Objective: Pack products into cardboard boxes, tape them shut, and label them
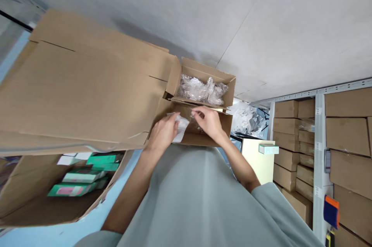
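Observation:
Over a cardboard box [215, 139] directly in front of me, both my hands work close together. My left hand [162, 132] is closed on a thin white piece [181, 127], which looks like paper or a soft bag. Thumb and fingers of my right hand [209, 122] are pinched on a bit of crumpled clear plastic [196, 118], most of it below the fingertips. Just beyond stands a second open box [207, 68] holding crumpled clear plastic bags [200, 89].
Large flattened cardboard [95, 92] covers the left side. Below it, an open carton [26, 196] contains green and white small boxes [83, 176]. At right, a small box [269, 149] lies on a pale surface [258, 165], near shelves of cartons [347, 134]. A wall [276, 26] rises behind.

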Available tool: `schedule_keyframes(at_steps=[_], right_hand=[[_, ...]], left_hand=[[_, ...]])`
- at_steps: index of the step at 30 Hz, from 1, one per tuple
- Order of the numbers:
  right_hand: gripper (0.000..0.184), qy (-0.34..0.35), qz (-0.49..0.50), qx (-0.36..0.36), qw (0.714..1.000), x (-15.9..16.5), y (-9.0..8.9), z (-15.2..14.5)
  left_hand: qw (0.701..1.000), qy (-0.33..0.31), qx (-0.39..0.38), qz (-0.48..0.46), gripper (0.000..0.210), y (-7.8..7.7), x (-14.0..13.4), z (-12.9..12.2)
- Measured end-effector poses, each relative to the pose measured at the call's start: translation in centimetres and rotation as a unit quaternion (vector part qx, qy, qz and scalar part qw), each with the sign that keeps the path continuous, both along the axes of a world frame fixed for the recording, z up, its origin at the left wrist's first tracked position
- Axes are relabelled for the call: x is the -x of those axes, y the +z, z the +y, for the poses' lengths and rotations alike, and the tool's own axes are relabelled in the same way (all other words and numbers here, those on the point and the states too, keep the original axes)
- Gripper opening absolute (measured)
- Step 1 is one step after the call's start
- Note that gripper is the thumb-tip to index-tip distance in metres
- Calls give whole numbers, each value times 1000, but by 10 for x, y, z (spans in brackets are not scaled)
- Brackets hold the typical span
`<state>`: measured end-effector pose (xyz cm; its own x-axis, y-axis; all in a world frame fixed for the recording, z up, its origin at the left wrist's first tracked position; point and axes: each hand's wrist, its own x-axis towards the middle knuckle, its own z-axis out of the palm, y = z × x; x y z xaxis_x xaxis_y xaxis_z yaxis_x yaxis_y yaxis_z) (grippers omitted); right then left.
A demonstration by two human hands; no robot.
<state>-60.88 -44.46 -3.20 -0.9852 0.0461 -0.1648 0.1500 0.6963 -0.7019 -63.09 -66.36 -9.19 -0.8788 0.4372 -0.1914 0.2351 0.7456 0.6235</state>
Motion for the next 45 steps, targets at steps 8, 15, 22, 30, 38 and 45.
schedule_keyframes(at_steps=[8, 15, 22, 30, 38, 45], right_hand=[[47, 57, -182, -221, 956, 114, -7, 32], [19, 90, -196, -239, 947, 139, -14, 18], [39, 33, -19, 170, 985, 55, 47, 71], [48, -89, 22, 241, 966, -12, 45, 55], [23, -88, 47, 114, 989, -66, 10, 35], [50, -143, -85, 328, 930, -71, -33, 18]], left_hand=[[994, 45, -67, 70, 42, 29, 8, 20], [985, 71, -146, 65, 38, 47, 16, 18], [959, 54, -276, 32, 80, 73, 17, 39], [962, 29, -270, -39, 35, 79, 15, 63], [898, 127, -339, -249, 56, 44, -15, 71], [910, 67, -334, -237, 63, 35, -24, 59]])
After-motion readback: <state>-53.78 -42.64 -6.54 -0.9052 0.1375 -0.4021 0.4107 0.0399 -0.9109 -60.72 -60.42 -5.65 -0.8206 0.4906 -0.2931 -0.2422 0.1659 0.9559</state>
